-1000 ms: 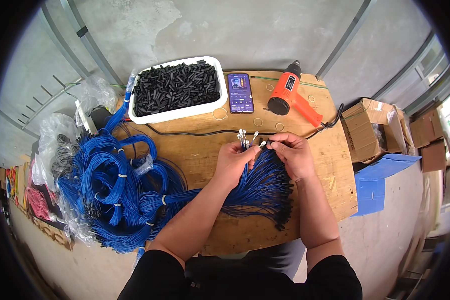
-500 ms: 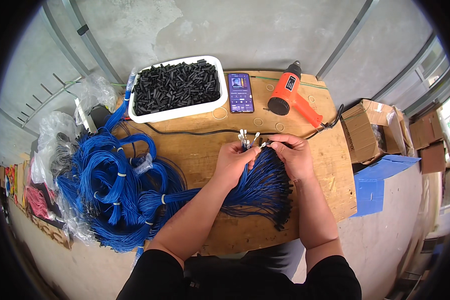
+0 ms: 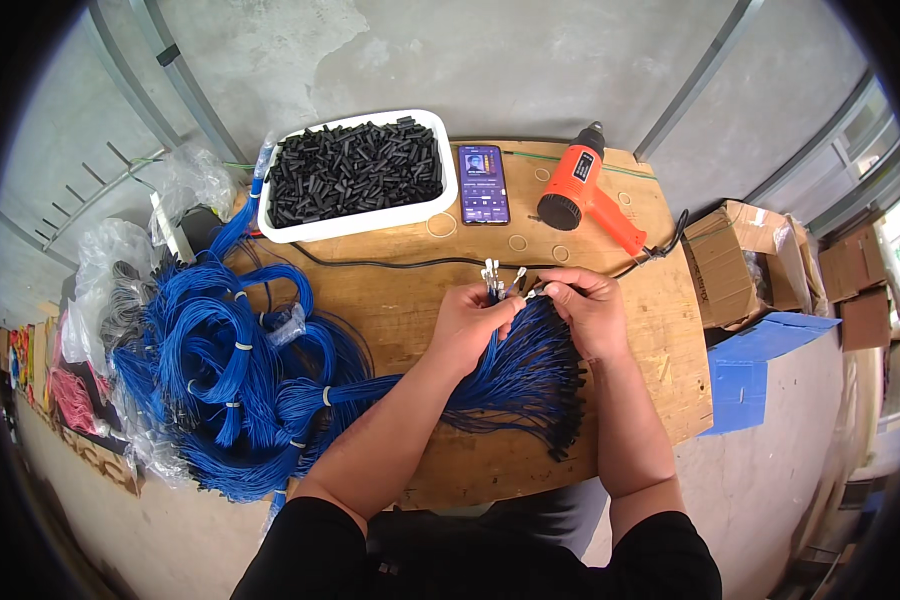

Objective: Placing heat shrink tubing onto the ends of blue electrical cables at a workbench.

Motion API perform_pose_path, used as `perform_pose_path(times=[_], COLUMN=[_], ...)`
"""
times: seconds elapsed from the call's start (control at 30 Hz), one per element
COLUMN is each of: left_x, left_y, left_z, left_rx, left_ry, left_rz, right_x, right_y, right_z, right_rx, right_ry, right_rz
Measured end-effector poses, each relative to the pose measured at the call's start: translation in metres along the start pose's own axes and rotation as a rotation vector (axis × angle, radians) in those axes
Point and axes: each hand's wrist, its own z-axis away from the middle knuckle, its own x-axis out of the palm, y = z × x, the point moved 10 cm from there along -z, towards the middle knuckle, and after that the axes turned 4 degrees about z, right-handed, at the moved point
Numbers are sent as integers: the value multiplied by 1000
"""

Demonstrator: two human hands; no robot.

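My left hand (image 3: 470,322) is closed around a bundle of blue wires, whose silvery terminals (image 3: 490,273) stick up above the fingers. Close beside it, thumb and forefinger of my right hand (image 3: 592,312) pinch a short black sleeve (image 3: 537,284) against one terminal tip; the fingers partly hide it. The loose ends of the blue wires (image 3: 515,365) fan out under both hands, and many end in black sleeves (image 3: 567,430). Beyond my left hand, a white tub (image 3: 452,185) holds a heap of loose black sleeves (image 3: 355,170).
Coiled blue wire bundles (image 3: 220,350) cover the table's left side. An orange heat gun (image 3: 578,180) lies at the far right, its black cord (image 3: 400,265) crossing behind my hands. A phone (image 3: 483,185) and several rubber bands (image 3: 518,243) lie nearby. Cardboard boxes (image 3: 730,270) stand right of the table.
Both hands stay in nearly the same place. Between the right fingertips, the black sleeve and terminal have shifted slightly, and the sleeve shows more plainly now.
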Motion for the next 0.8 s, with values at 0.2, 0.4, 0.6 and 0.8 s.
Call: perform_pose_path(times=[0.2, 0.4, 0.6, 0.8], left_x=[2, 3, 3, -3], left_y=[1, 0, 2, 0], left_z=[2, 1, 2, 1], left_rx=[-15, -8, 16, 19], left_ry=[-1, -6, 24, 49], left_rz=[-4, -26, -29, -62], right_x=[2, 2, -3, -5], right_y=[2, 3, 2, 11], right_z=[0, -1, -2, -4], right_rx=[32, 33, 43, 138], right_ry=[-16, -29, -4, -22], right_rz=[-5, -8, -5, -199])
